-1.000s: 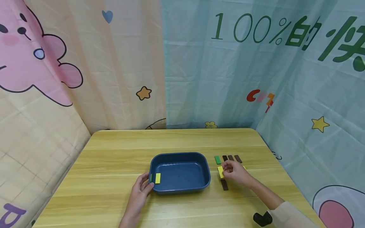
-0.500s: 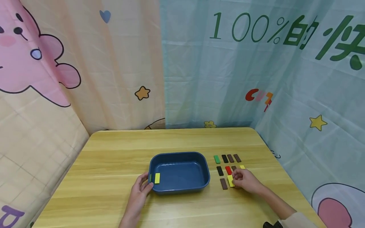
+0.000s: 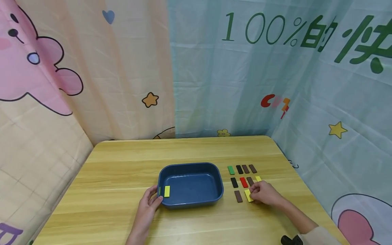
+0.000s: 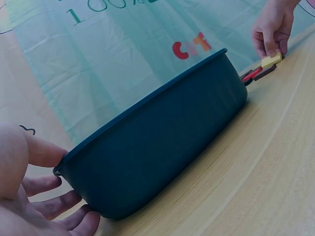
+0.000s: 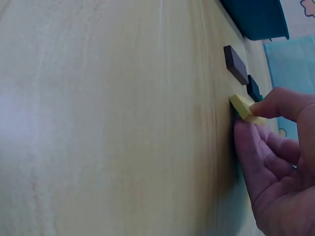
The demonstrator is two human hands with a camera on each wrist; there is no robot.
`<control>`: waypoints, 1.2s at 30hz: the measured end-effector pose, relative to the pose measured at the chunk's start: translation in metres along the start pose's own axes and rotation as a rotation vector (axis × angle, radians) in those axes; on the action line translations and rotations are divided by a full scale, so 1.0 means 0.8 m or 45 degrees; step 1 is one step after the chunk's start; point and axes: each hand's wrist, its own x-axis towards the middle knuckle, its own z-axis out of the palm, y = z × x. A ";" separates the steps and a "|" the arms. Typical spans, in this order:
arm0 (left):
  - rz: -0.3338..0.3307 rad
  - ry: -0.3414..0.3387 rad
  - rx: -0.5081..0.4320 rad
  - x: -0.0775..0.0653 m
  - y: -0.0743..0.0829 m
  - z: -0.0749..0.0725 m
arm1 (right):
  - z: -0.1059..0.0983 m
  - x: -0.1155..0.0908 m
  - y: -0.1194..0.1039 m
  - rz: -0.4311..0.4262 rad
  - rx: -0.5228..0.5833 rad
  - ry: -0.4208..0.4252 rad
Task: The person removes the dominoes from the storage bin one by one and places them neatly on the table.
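Note:
My left hand [image 3: 146, 208] holds the left end of a blue plastic basin [image 3: 192, 205], thumb on the rim and fingers against the outer wall. A yellow tile [image 3: 166, 191] lies inside that end. To the basin's right, my right hand [image 3: 265, 194] pinches another yellow tile [image 3: 248, 195] between thumb and fingers. In the right wrist view this pinched tile [image 5: 244, 109] is tilted, close to the tabletop. Left of it lies a brown tile [image 3: 238, 196]. Just behind are a black tile [image 3: 234, 182], a red tile [image 3: 243, 182] and a brown one, partly covered by my fingers.
A back row holds a green tile [image 3: 231, 170], a black tile [image 3: 239, 169] and two brown ones. Another yellow tile [image 3: 258, 178] shows beyond my right hand. The wooden table [image 3: 101, 190] meets printed curtains [image 3: 214, 85] at its back and sides.
My right hand has carried the yellow tile rightward and toward me, uncovering the black and red tiles. Over the last half second it has barely moved. My left hand stays on the basin.

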 end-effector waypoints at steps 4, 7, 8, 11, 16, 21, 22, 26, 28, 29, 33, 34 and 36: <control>-0.004 0.002 -0.005 0.001 0.001 0.000 | 0.001 -0.002 -0.008 0.065 -0.067 0.071; -0.005 -0.001 -0.007 0.000 0.001 0.000 | 0.002 -0.004 -0.011 0.079 -0.111 0.099; -0.006 -0.002 -0.007 0.000 0.002 0.000 | 0.002 -0.004 -0.011 0.078 -0.121 0.103; -0.010 -0.002 -0.009 0.001 0.002 -0.001 | 0.002 -0.003 -0.011 0.053 -0.158 0.113; -0.020 -0.003 0.010 0.002 0.001 -0.001 | -0.003 0.001 -0.013 -0.037 -0.211 0.113; -0.018 0.000 0.020 0.001 0.002 0.000 | -0.009 0.005 -0.026 -0.095 -0.256 0.080; -0.013 -0.001 0.018 0.001 0.002 0.000 | -0.010 0.007 -0.029 -0.108 -0.268 0.067; -0.008 0.002 0.018 0.003 0.003 0.000 | -0.014 0.015 -0.040 -0.219 -0.337 0.005; -0.011 0.000 0.010 0.004 0.003 0.000 | -0.017 0.019 -0.045 -0.300 -0.367 -0.032; -0.014 0.002 0.010 0.004 0.003 0.000 | -0.018 0.022 -0.048 -0.342 -0.380 -0.051; -0.013 0.003 0.000 0.002 0.003 0.000 | -0.021 0.031 -0.063 -0.460 -0.404 -0.121; -0.011 0.003 0.000 0.001 0.004 0.001 | -0.022 0.033 -0.067 -0.482 -0.410 -0.136; -0.010 0.006 0.000 0.000 0.004 0.000 | -0.022 0.037 -0.078 -0.511 -0.409 -0.167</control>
